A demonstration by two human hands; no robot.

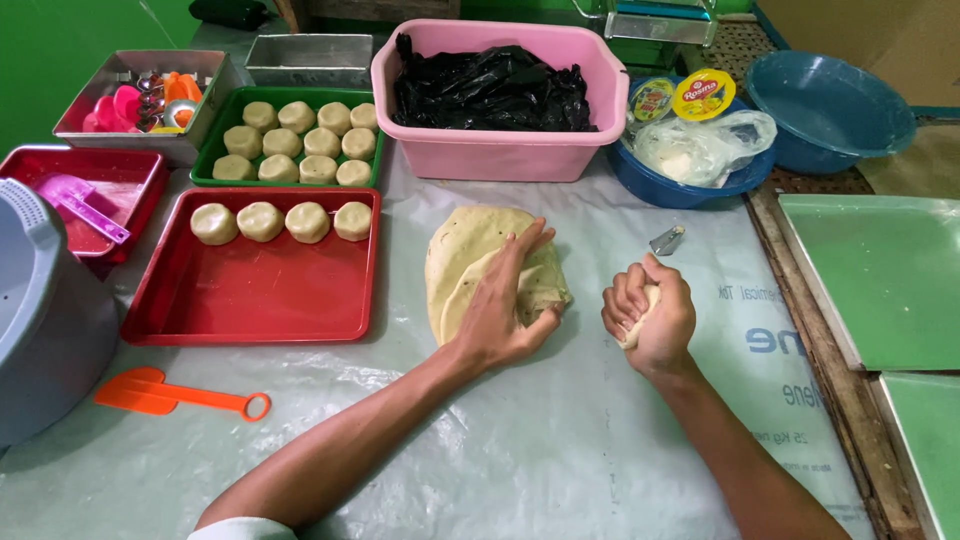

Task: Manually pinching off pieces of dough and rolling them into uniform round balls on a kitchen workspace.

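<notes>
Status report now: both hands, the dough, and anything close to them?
Left hand gripping big dough mass. Right hand closed on a small dough piece. Small metal clip lying just beyond right hand; red tray left of dough.

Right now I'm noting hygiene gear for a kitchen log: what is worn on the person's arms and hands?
Nothing covers the left hand or the right hand: no gloves, rings, watch or bands show. Both forearms are bare to the frame's bottom edge. Only a pale, whitish sleeve edge shows on the left arm, near the elbow; no sleeve is visible on the right arm.
</notes>
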